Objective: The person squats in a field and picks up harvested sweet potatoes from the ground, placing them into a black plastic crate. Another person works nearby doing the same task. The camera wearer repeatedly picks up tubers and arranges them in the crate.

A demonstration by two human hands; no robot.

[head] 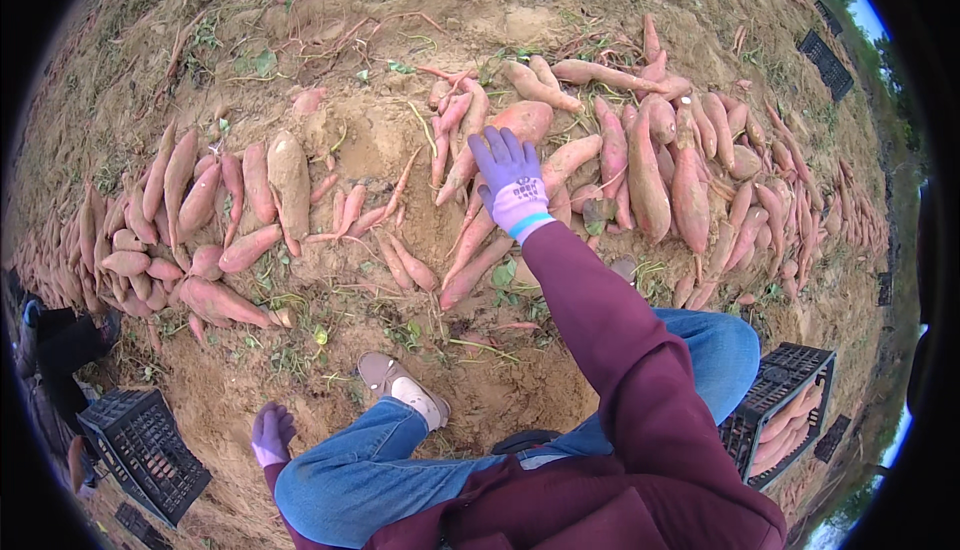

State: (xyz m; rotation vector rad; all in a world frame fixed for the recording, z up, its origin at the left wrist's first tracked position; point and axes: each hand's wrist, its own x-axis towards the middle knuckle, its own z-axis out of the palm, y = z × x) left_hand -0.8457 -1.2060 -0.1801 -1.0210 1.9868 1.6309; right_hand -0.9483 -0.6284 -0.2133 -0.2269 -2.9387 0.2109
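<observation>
My right hand [514, 171], in a purple knit glove, lies palm down over a large sweet potato [529, 120], fingers spread and partly covering it. The glove hides how much the fingers touch. Just right of the hand lies another sweet potato [571, 160]; longer ones [474, 272] lie below it, towards me. My left hand [274, 430], gloved the same way, hangs beside my left knee with fingers loosely bent and no object visible in it. A broad, soil-covered sweet potato [288, 182] lies in the row to the left.
Sweet potato heaps [675, 152] continue along the row on both sides. A black plastic crate [146, 449] stands at left; another crate [750, 407] holding sweet potatoes is by my right knee. Cut vines [345, 39] lie beyond. Another person's dark-clothed leg [64, 340] shows at far left.
</observation>
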